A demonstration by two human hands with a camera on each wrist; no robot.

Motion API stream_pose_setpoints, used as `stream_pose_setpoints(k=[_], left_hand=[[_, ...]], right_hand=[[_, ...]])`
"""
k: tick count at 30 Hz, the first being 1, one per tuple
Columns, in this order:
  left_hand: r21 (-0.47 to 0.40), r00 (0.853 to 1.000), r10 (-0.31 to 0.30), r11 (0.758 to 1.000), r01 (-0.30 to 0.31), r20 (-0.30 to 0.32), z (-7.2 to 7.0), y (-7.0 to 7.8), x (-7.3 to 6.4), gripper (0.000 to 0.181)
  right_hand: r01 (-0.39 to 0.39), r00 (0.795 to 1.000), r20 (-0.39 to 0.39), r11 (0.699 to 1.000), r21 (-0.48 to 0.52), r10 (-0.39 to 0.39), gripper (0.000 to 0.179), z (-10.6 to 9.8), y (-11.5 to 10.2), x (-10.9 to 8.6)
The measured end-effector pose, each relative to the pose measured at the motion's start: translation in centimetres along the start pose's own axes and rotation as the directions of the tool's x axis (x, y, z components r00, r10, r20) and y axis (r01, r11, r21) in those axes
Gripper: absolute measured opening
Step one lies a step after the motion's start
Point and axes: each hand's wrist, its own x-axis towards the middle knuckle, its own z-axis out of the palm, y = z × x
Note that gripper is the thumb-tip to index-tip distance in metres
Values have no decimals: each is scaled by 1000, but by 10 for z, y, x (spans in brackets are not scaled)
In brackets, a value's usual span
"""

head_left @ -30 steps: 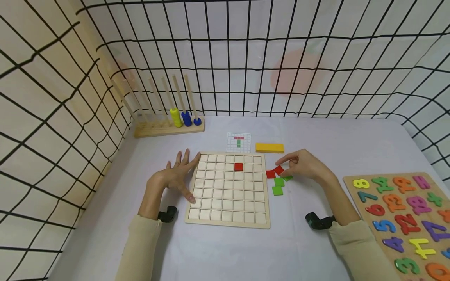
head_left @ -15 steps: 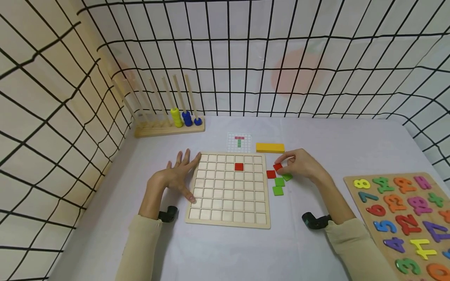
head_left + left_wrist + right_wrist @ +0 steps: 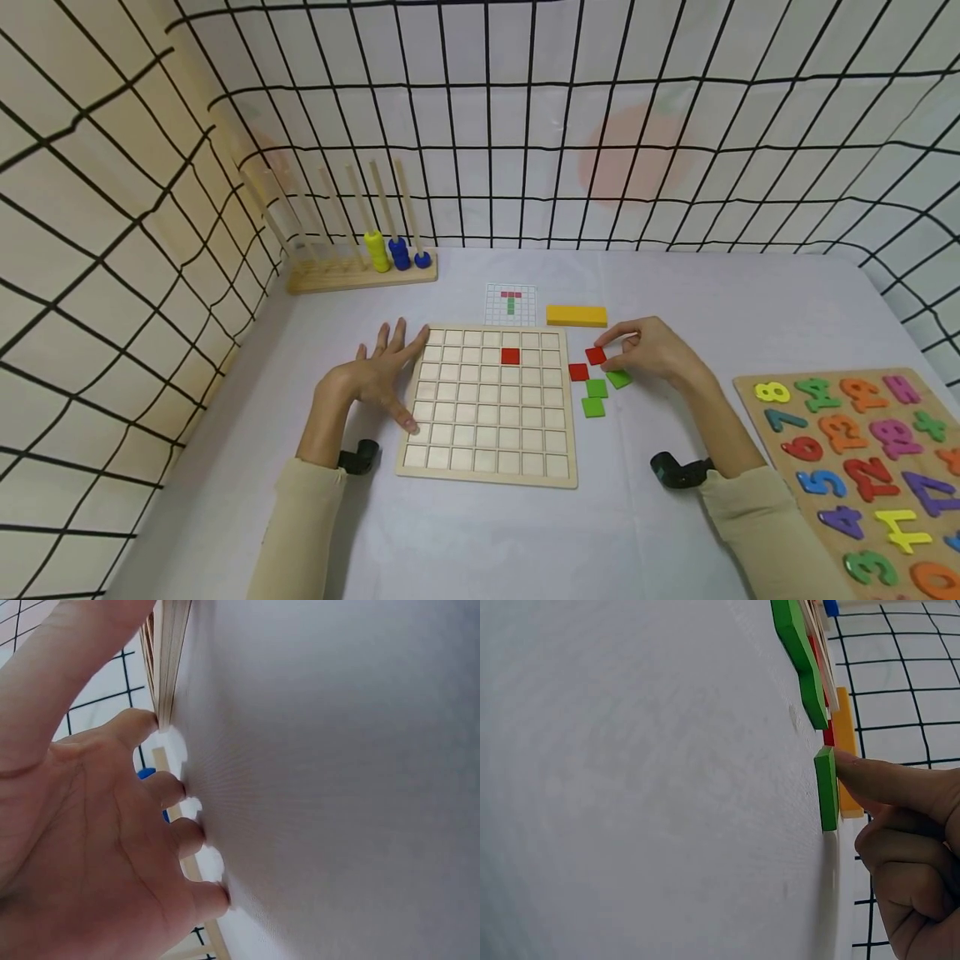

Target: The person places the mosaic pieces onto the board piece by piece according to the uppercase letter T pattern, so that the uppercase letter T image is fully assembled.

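Note:
My left hand (image 3: 375, 379) spreads along the left side of a wooden grid board (image 3: 450, 479), thumb and index fingertip at its edge. In the left wrist view, the other fingertips of that hand (image 3: 105, 817) reach down to the cloth. One red square tile (image 3: 510, 357) lies in an upper cell of the board. To the right of the board, my right hand (image 3: 652, 354) pinches another red tile (image 3: 595, 356) between thumb and index finger. A green tile (image 3: 618, 379) lies just below the thumb; a red tile (image 3: 578, 372) and two green tiles (image 3: 593, 407) lie nearer the board.
Behind the board are a printed grid card (image 3: 510, 305) with a red and green T, and a yellow bar (image 3: 576, 316). A bead abacus (image 3: 360, 283) stands back left. A number puzzle board (image 3: 765, 392) lies at right. Black wire mesh (image 3: 487, 150) surrounds the table.
The red tile at my right hand has shifted slightly away from me, apart from the other red tile. The green tile under the thumb shows more. My left hand stays put.

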Motion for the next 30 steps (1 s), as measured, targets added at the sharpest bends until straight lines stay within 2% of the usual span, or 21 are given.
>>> stream_pose_setpoints(k=[19, 24, 30], left_hand=[[-2, 1000, 20, 1000, -20, 4, 2, -4, -1, 154], [0, 1000, 15, 1000, -15, 3, 1, -4, -1, 154], [4, 1000, 14, 1000, -14, 7, 0, -1, -1, 153]], right_hand=[[33, 999, -35, 999, -40, -34, 36, -1, 4, 4], [69, 996, -55, 997, -46, -71, 33, 0, -7, 3], [116, 992, -44, 992, -44, -118, 35, 8, -32, 6]])
